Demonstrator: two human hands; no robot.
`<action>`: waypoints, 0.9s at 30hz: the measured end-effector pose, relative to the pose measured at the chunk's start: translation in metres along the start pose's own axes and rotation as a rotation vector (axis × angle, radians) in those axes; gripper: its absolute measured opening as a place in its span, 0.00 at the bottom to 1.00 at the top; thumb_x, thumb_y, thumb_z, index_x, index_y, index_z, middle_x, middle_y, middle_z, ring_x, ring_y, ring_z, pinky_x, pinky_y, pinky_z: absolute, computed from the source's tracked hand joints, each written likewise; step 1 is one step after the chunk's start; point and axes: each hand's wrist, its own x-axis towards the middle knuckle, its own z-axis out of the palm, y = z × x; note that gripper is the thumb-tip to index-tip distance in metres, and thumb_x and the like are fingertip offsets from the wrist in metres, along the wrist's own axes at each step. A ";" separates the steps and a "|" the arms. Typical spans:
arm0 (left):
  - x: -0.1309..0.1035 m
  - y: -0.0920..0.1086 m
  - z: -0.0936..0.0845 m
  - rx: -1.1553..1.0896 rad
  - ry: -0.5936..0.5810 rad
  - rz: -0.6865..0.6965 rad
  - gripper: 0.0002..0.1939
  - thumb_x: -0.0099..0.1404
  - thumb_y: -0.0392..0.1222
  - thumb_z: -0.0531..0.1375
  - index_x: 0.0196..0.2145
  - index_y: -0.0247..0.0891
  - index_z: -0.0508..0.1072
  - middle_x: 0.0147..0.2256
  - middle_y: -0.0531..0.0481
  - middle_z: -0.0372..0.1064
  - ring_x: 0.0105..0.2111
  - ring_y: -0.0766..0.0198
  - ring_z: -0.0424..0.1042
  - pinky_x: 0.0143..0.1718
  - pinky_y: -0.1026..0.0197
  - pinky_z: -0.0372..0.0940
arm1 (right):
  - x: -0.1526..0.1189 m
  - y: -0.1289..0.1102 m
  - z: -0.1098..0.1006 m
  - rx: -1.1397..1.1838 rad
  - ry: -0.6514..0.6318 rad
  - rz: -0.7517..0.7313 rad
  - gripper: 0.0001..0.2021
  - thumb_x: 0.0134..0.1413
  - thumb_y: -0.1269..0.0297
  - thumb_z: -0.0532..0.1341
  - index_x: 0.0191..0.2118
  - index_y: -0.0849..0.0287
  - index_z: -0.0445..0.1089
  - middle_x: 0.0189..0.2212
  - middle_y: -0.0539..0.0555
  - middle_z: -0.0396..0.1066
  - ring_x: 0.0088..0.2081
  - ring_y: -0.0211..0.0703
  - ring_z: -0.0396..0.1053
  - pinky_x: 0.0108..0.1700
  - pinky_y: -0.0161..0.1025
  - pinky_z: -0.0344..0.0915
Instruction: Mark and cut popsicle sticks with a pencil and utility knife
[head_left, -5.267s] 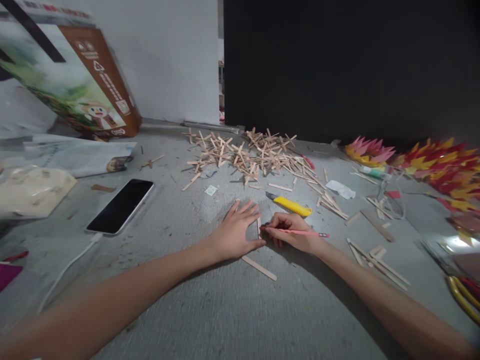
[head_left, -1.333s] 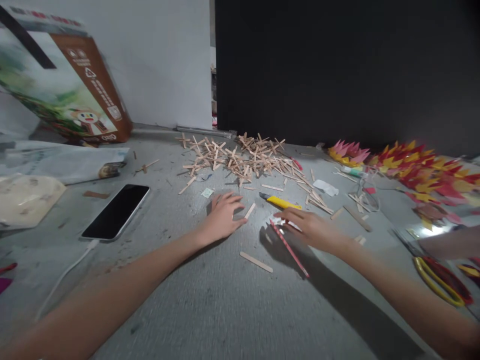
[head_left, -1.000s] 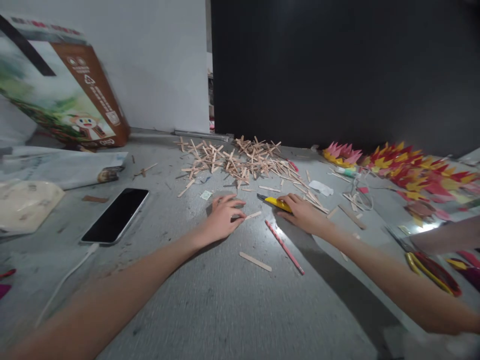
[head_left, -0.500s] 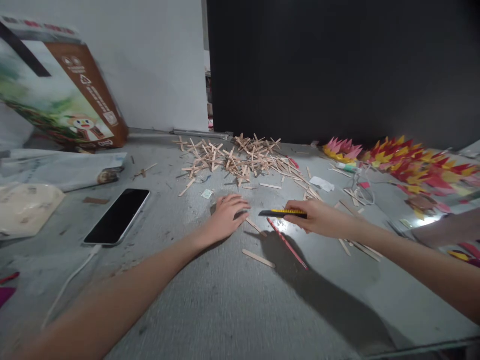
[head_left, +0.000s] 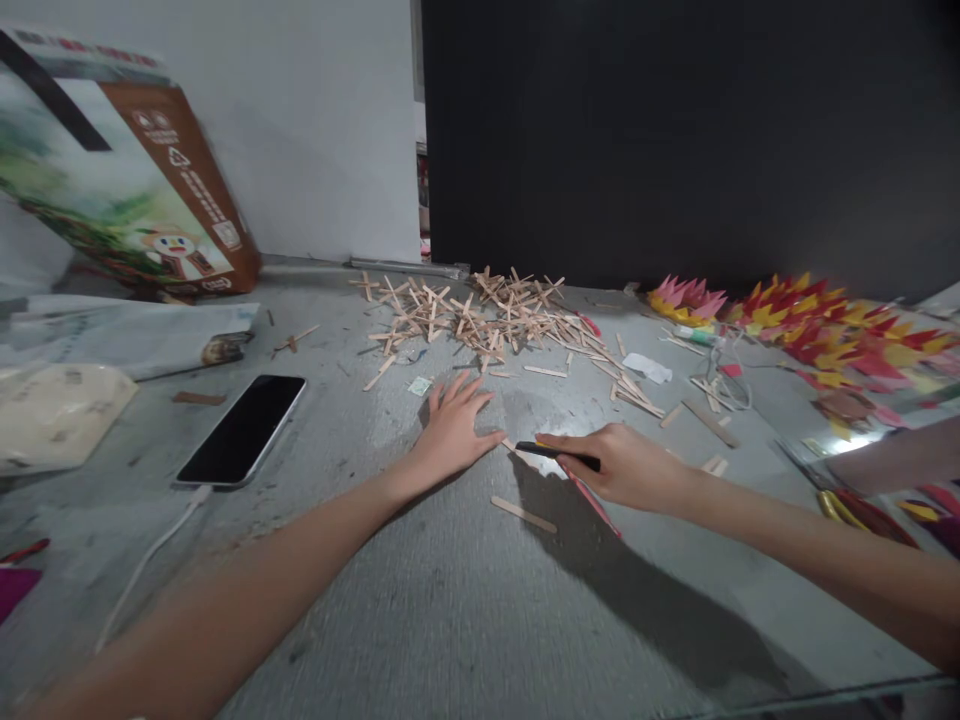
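My left hand (head_left: 452, 425) rests on the grey table (head_left: 405, 600) with its fingers spread, the thumb at the left end of a thin wooden stick (head_left: 534, 461). In my right hand (head_left: 626, 465) is a black and yellow cutter (head_left: 559, 452), its tip pointing left over that stick. Under the right hand a narrow red strip (head_left: 596, 505) lies slantwise. Another wooden stick (head_left: 523, 514) lies flat nearer to me.
Behind my hands is a pile of crossed sticks (head_left: 487, 315). A phone (head_left: 244, 430) with a cable and a printed bag (head_left: 165, 200) are at left. Paper flowers (head_left: 795, 310), scissors (head_left: 832, 505) and another person's arm (head_left: 885, 460) are at right.
My left hand has spread its fingers. My right hand has brought the cutter down and slightly left, over the stick. The other person's arm has shifted, showing the scissors.
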 end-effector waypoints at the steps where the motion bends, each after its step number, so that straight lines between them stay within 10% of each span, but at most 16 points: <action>1: 0.000 0.000 0.000 0.001 0.003 -0.004 0.31 0.66 0.60 0.65 0.61 0.43 0.73 0.71 0.41 0.59 0.74 0.42 0.46 0.72 0.33 0.39 | 0.000 0.000 0.001 0.002 -0.001 0.005 0.22 0.70 0.64 0.55 0.65 0.48 0.73 0.22 0.51 0.75 0.17 0.34 0.53 0.26 0.36 0.45; 27: 0.000 0.000 0.000 -0.020 -0.002 -0.037 0.29 0.64 0.61 0.66 0.57 0.44 0.75 0.69 0.42 0.62 0.73 0.40 0.48 0.70 0.35 0.44 | 0.001 -0.008 -0.003 -0.064 -0.017 0.022 0.22 0.69 0.64 0.55 0.64 0.46 0.73 0.22 0.52 0.76 0.18 0.35 0.60 0.26 0.35 0.48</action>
